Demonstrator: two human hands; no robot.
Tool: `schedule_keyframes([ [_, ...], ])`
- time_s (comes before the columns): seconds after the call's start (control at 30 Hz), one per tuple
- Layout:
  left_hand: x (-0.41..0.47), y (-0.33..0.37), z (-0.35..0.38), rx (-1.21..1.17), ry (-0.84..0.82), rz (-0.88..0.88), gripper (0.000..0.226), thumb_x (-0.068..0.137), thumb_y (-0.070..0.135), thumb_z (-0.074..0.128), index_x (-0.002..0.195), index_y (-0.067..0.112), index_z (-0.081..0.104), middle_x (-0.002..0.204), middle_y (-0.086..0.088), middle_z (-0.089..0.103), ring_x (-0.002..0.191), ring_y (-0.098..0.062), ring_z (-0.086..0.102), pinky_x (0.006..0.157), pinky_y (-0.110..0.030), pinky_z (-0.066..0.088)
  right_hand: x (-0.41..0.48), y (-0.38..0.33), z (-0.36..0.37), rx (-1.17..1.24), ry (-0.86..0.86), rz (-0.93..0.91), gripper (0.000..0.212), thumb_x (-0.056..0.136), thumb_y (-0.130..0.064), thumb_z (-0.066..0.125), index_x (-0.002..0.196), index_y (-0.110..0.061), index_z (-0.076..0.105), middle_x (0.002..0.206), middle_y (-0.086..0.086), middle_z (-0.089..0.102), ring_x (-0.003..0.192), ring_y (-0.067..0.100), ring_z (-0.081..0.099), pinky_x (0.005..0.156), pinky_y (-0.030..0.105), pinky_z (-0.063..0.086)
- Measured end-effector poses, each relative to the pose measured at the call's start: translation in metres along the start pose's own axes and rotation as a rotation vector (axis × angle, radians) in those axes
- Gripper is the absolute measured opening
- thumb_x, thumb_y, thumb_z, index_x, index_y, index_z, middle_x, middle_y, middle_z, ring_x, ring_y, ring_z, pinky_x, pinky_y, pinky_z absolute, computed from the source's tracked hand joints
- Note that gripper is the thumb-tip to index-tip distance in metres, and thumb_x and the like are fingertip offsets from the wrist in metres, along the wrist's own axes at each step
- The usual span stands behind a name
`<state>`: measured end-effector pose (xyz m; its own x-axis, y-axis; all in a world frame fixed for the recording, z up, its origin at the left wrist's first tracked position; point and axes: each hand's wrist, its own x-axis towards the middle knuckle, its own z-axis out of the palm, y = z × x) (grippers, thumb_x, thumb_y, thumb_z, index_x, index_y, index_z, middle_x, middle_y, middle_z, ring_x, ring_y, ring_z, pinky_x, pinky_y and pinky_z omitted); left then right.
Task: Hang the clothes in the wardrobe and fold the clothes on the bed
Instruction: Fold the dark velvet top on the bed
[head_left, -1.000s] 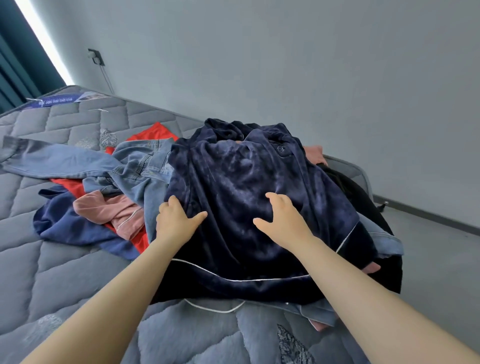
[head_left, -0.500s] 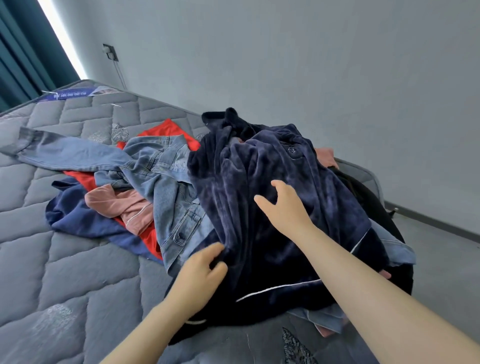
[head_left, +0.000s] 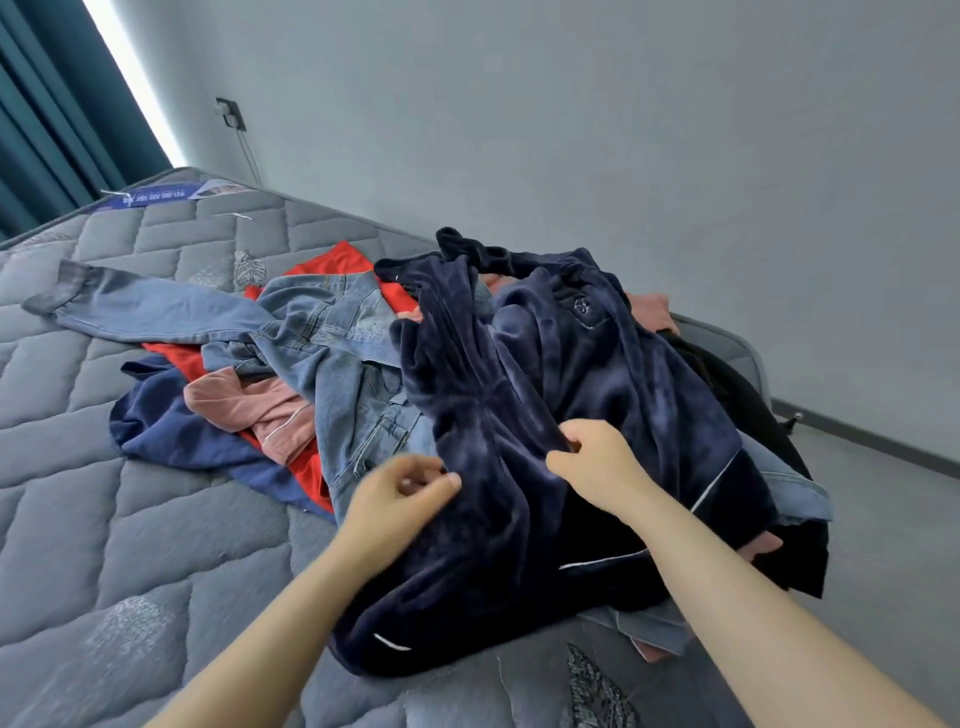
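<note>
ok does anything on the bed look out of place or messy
The clothes lie in a tangled, unfolded heap on the bare mattress. The denim jacket sprawls one sleeve leftward, and a black garment hangs over the right edge.

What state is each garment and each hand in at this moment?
Dark navy velvet garment with white piping: crumpled, unfolded, topping the pile.
Blue denim jacket: unfolded, sleeve stretched left.
Red garment: crumpled, mostly buried.
Pink garment: bunched.
Left hand: fingers curled at velvet's edge; grip blurred.
Right hand: grips a velvet fold.
</note>
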<state>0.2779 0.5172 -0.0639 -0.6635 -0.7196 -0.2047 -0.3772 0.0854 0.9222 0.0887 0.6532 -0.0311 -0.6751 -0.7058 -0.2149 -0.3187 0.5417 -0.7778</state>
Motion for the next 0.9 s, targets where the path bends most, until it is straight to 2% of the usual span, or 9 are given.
schedule_keyframes([
  [0.13, 0.03, 0.029, 0.006, 0.155, 0.146, 0.226, 0.036, 0.081, 0.034, 0.073, 0.113, 0.023, 0.061, 0.108, 0.008, 0.059, 0.096, -0.007, 0.058, 0.086, -0.023, 0.046, -0.048, 0.043, 0.001, -0.043, -0.043, 0.014, 0.024, 0.078, -0.004, 0.061, 0.06, -0.018, 0.052, 0.048, -0.014, 0.045, 0.043, 0.001, 0.037, 0.046, 0.012, 0.031],
  [0.2, 0.04, 0.051, 0.019, 0.293, 0.133, 0.447, 0.042, 0.081, 0.034, 0.072, 0.119, 0.022, 0.058, 0.114, 0.009, 0.054, 0.104, -0.007, 0.054, 0.09, -0.023, 0.046, -0.062, 0.057, 0.01, -0.027, -0.071, 0.053, 0.007, 0.082, -0.006, 0.061, 0.081, -0.013, 0.063, 0.063, -0.007, 0.055, 0.052, 0.001, 0.04, 0.054, 0.018, 0.038],
  [0.27, 0.055, 0.07, 0.035, 0.44, 0.109, 0.604, 0.049, 0.083, 0.034, 0.07, 0.126, 0.016, 0.055, 0.123, 0.002, 0.052, 0.113, -0.014, 0.051, 0.097, -0.03, 0.045, -0.069, 0.062, 0.02, -0.029, -0.123, 0.08, 0.016, 0.086, -0.01, 0.059, 0.099, -0.016, 0.065, 0.077, -0.004, 0.062, 0.059, -0.002, 0.046, 0.059, 0.012, 0.041],
  [0.33, 0.071, 0.081, 0.049, 0.527, 0.057, 0.521, 0.066, 0.085, 0.041, 0.067, 0.137, 0.01, 0.044, 0.138, -0.007, 0.043, 0.125, -0.023, 0.044, 0.105, -0.035, 0.039, -0.07, 0.061, 0.025, -0.062, -0.141, 0.067, 0.022, 0.086, -0.013, 0.057, 0.106, -0.015, 0.065, 0.076, -0.017, 0.054, 0.058, -0.007, 0.045, 0.056, 0.005, 0.037],
  [0.43, 0.089, 0.078, 0.06, 0.621, -0.044, 0.117, 0.087, 0.08, 0.059, 0.065, 0.139, 0.003, 0.033, 0.142, -0.017, 0.036, 0.128, -0.035, 0.041, 0.104, -0.041, 0.04, -0.069, 0.061, 0.02, -0.095, -0.137, 0.056, 0.019, 0.086, -0.013, 0.058, 0.102, -0.023, 0.062, 0.067, -0.02, 0.044, 0.054, -0.009, 0.043, 0.052, 0.003, 0.036],
  [0.53, 0.085, 0.056, 0.055, 0.761, -0.104, -0.101, 0.101, 0.071, 0.075, 0.061, 0.14, 0.007, 0.03, 0.139, -0.018, 0.036, 0.125, -0.038, 0.042, 0.099, -0.045, 0.042, -0.072, 0.064, 0.016, -0.179, -0.149, 0.05, 0.025, 0.083, -0.011, 0.058, 0.073, -0.029, 0.045, 0.06, -0.017, 0.036, 0.047, -0.004, 0.035, 0.049, 0.006, 0.035],
  [0.67, 0.065, 0.021, 0.046, 0.869, -0.128, -0.12, 0.077, 0.074, 0.074, 0.057, 0.131, 0.025, 0.042, 0.136, -0.012, 0.027, 0.119, -0.04, 0.038, 0.102, -0.047, 0.038, -0.073, 0.068, 0.016, -0.223, -0.129, 0.019, 0.033, 0.077, -0.011, 0.059, 0.059, -0.021, 0.033, 0.055, -0.01, 0.033, 0.048, 0.004, 0.029, 0.048, 0.017, 0.03],
  [0.8, 0.056, 0.006, 0.038, 0.822, -0.086, -0.041, 0.048, 0.085, 0.057, 0.058, 0.117, 0.022, 0.06, 0.125, -0.009, 0.032, 0.115, -0.032, 0.037, 0.102, -0.041, 0.036, -0.059, 0.053, 0.009, -0.259, -0.063, -0.034, 0.027, 0.08, -0.036, 0.068, 0.076, -0.015, 0.052, 0.072, -0.008, 0.052, 0.063, 0.01, 0.047, 0.063, 0.027, 0.042],
  [0.9, 0.045, 0.005, 0.035, 0.805, -0.062, 0.027, 0.036, 0.086, 0.047, 0.061, 0.108, 0.018, 0.065, 0.12, -0.007, 0.032, 0.102, -0.029, 0.034, 0.098, -0.04, 0.038, -0.04, 0.025, 0.002, -0.298, 0.105, -0.182, 0.042, 0.084, -0.046, 0.066, 0.12, -0.027, 0.055, 0.114, -0.012, 0.052, 0.102, 0.007, 0.053, 0.086, 0.024, 0.044],
])
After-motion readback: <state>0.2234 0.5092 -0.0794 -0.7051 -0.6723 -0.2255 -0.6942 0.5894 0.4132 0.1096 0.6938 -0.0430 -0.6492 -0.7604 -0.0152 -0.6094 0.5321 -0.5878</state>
